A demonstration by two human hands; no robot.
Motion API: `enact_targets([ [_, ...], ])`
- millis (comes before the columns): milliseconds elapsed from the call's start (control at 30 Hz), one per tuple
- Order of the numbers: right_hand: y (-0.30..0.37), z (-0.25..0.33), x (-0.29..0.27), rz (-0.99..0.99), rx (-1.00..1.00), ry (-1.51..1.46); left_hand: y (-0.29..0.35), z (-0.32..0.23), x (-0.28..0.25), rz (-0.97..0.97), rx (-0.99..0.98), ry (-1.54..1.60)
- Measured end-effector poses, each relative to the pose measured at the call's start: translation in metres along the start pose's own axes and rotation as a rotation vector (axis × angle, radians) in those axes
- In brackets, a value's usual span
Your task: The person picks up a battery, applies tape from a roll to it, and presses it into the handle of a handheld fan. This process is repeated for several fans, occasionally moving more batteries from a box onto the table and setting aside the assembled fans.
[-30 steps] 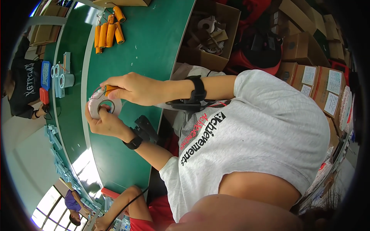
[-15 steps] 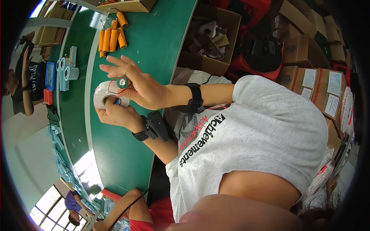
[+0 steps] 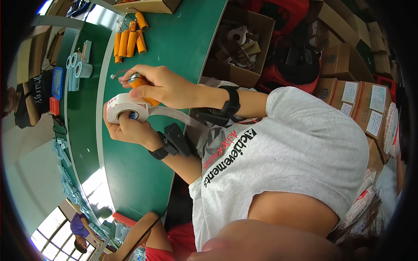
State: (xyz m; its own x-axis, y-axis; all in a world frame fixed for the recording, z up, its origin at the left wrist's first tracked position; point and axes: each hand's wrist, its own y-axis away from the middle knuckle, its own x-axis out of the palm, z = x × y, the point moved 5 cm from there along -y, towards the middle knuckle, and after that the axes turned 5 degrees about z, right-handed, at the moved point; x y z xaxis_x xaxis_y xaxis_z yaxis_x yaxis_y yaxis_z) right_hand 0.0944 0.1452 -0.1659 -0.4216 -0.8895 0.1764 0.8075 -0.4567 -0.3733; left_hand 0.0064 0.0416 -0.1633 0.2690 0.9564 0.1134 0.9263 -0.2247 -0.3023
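My left hand (image 3: 130, 129) is closed around a roll of white tape (image 3: 124, 104) with reddish print, its fingers reaching into the core. Just above it, my right hand (image 3: 161, 87) grips an orange cylindrical battery (image 3: 151, 101) against the roll's edge. The battery's silver end faces up, and thin red and dark wires end in a small white connector (image 3: 113, 77) beyond the fingertips. A pale tape strip (image 3: 176, 115) runs from beside the roll toward my shirt, passing below my right wrist. Both wrists wear black straps with dark boxes.
Several orange batteries (image 3: 128, 41) with wires lie on the green table (image 3: 174, 48), near a cardboard box (image 3: 150, 5). An open carton (image 3: 244, 48) of scraps stands beside the table edge. White rolls (image 3: 82, 69) and a blue basket (image 3: 57, 82) sit across, near a person in black (image 3: 32, 98).
My right hand's raised fingers have curled around the battery, which has tipped so its orange side shows. The pale strip now stretches toward my shirt. My left hand stays on the tape roll.
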Motion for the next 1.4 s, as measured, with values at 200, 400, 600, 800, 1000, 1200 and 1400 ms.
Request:
enact_targets([
  [200,-0.007,0.016,-0.001,0.207,0.077,0.212,0.004,-0.018,0.0,-0.019,0.209,-0.254],
  [400,-0.011,0.024,0.011,0.334,-0.047,0.324,0.003,-0.031,-0.006,-0.029,0.284,-0.364],
  [600,-0.009,0.011,0.015,0.267,-0.181,-0.075,0.006,-0.021,-0.009,-0.139,0.235,-0.268],
  [800,-0.008,0.005,0.021,0.175,0.088,0.202,0.012,-0.021,-0.003,-0.139,0.237,-0.318],
  [1000,-0.017,-0.002,0.005,-0.218,-0.149,-0.406,0.015,0.008,0.018,0.071,-0.089,0.171],
  [1200,-0.021,0.003,0.007,-0.246,-0.182,-1.004,0.025,-0.001,0.011,0.098,-0.124,0.103],
  [1400,-0.056,0.049,-0.113,-0.459,-0.606,-0.993,0.033,0.03,-0.002,0.176,-0.241,0.013],
])
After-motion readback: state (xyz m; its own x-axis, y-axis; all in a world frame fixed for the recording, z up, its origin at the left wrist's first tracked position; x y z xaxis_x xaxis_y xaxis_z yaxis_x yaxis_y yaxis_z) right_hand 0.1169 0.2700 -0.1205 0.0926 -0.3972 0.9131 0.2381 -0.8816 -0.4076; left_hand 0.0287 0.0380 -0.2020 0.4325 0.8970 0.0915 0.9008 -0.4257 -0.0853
